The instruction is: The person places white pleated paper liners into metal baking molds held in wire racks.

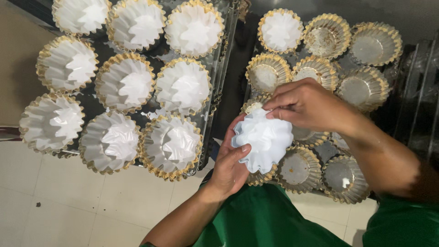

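My left hand (pixel 230 162) holds a stack of white fluted paper liners (pixel 264 139) from below, thumb across its near edge. My right hand (pixel 307 104) pinches the top of that stack with its fingertips. Both hands hover over the right tray (pixel 329 148), which carries several fluted metal moulds. One mould (pixel 280 30) at the far left of that tray has a white liner in it; the others, such as the mould (pixel 374 44), are bare metal.
The left tray (pixel 222 50) holds several fluted moulds, each lined with white paper, such as the lined mould (pixel 170 145). A dark gap separates the two trays. Pale floor tiles (pixel 68 206) lie below, and my green garment (pixel 270 219) fills the bottom.
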